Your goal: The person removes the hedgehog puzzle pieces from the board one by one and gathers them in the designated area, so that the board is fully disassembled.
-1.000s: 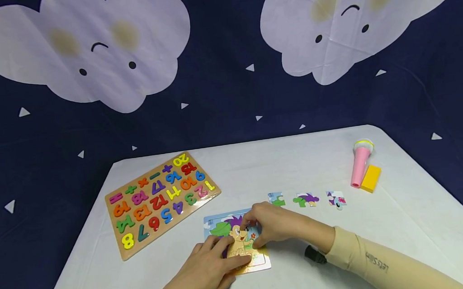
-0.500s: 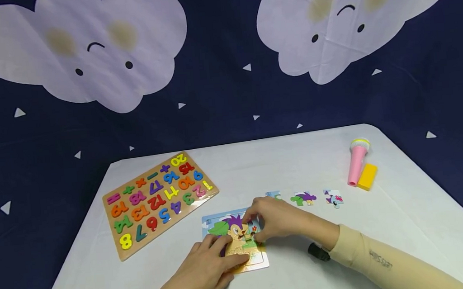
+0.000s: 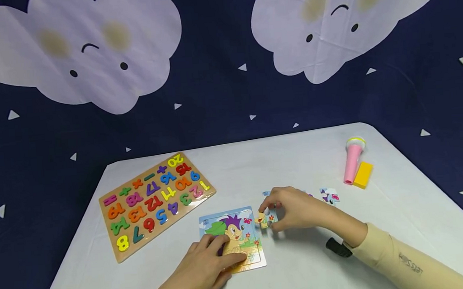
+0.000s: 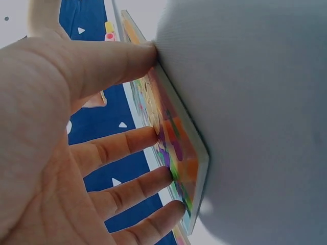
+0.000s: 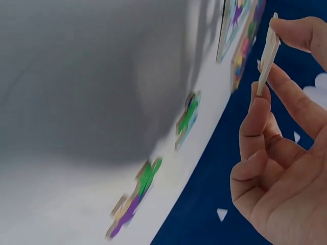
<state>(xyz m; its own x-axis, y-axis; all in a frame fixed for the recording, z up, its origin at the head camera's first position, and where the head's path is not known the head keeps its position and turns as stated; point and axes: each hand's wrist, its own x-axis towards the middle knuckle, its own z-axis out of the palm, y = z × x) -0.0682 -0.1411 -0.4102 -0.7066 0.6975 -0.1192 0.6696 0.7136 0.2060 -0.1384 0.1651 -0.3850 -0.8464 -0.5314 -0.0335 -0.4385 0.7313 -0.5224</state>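
Observation:
A jigsaw puzzle board (image 3: pixel 257 253) with a purple-haired hedgehog picture lies flat on the table. My left hand (image 3: pixel 200 267) rests on its near left part, fingers spread; in the left wrist view the thumb (image 4: pixel 122 61) touches the board's near edge. To the right of the board, my right hand (image 3: pixel 301 207) pinches a jigsaw piece (image 3: pixel 261 220) between thumb and fingers. The right wrist view shows this piece (image 5: pixel 269 56) edge-on, off the table. Loose jigsaw pieces lie beyond the right hand, one (image 3: pixel 330 195) in plain sight, others partly hidden by the hand.
A wooden number board (image 3: pixel 154 205) with coloured digits lies at the left. Toward the right back are a pink toy microphone (image 3: pixel 353 162) and a yellow block (image 3: pixel 363 175). Behind the white table (image 3: pixel 233 167) hangs a dark blue cloth with clouds.
My right hand has moved right, off the puzzle board, taking a jigsaw piece with it. The left hand stays on the board. The head view has shifted slightly.

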